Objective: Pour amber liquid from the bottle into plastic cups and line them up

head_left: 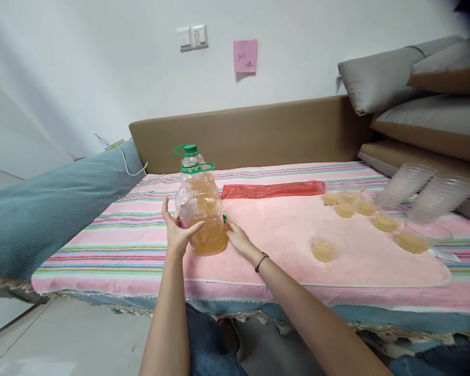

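A clear plastic jug (207, 235) with yellowish liquid in its lower part stands on the pink mat. Its neck is uncapped, with a green carrying ring around it. My left hand (178, 232) grips the jug's left side, thumb across the front, one finger raised; its other fingers are partly hidden. At the jug's right side, my right hand (238, 240) pinches a small green cap (224, 218), mostly covered by the fingers. Directly behind stands a second jug (190, 150) with a green cap on, largely hidden by the first.
Several clear cups with yellowish liquid (345, 210) stand on the right, one cup (323, 250) nearer me. Beside them lean two stacks of clear cups (405, 183). A red plastic bag (274, 190) lies along the back. Cushions (434, 120) are piled at right.
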`<state>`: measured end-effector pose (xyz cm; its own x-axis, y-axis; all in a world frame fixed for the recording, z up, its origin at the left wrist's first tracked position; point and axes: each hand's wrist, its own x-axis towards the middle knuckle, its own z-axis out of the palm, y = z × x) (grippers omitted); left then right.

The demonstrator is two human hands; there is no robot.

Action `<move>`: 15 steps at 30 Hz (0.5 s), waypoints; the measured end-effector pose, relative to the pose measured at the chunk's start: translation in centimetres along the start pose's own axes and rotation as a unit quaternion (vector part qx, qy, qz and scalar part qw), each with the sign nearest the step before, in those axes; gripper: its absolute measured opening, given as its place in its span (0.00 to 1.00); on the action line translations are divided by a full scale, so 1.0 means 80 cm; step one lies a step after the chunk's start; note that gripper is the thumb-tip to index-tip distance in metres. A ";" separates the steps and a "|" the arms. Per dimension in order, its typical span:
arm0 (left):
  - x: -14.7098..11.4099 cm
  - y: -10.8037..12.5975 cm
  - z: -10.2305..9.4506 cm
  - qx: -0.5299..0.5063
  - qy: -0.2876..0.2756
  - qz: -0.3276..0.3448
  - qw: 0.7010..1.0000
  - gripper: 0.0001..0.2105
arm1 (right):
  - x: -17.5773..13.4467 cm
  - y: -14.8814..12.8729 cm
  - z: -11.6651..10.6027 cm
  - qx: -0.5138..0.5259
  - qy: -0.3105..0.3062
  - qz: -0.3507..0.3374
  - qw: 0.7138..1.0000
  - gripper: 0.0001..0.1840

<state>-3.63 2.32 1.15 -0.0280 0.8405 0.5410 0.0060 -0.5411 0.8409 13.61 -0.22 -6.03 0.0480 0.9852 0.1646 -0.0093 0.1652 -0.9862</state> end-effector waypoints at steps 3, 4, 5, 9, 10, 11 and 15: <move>-0.002 0.002 -0.003 0.012 -0.015 -0.009 1.000 0.69 | -0.009 -0.031 -0.024 -0.003 0.014 -0.013 1.000 0.32; -0.002 0.004 -0.004 0.020 -0.020 -0.011 1.000 0.69 | -0.014 -0.046 -0.039 -0.003 0.022 -0.020 1.000 0.34; -0.002 0.005 -0.005 0.029 -0.025 -0.012 0.999 0.69 | -0.020 -0.062 -0.059 -0.004 0.033 -0.033 0.999 0.35; -0.004 0.018 -0.010 0.074 -0.036 0.002 0.997 0.72 | -0.060 -0.126 -0.167 -0.026 0.079 -0.171 0.982 0.35; -0.005 0.024 -0.009 0.088 -0.038 0.011 0.995 0.73 | -0.073 -0.138 -0.198 -0.043 0.106 -0.199 0.973 0.33; -0.007 0.031 -0.007 0.103 -0.038 0.023 0.994 0.73 | -0.087 -0.145 -0.228 -0.063 0.143 -0.222 0.962 0.32; -0.025 0.064 0.022 0.166 0.068 0.178 0.968 0.62 | -0.141 -0.131 -0.327 -0.118 0.247 -0.202 0.941 0.30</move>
<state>-1.79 -2.10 4.42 -0.0958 0.5792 0.8095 0.3597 -0.7381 0.5707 39.29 -14.25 1.97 0.4580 0.6938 0.5558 0.3283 0.4490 -0.8310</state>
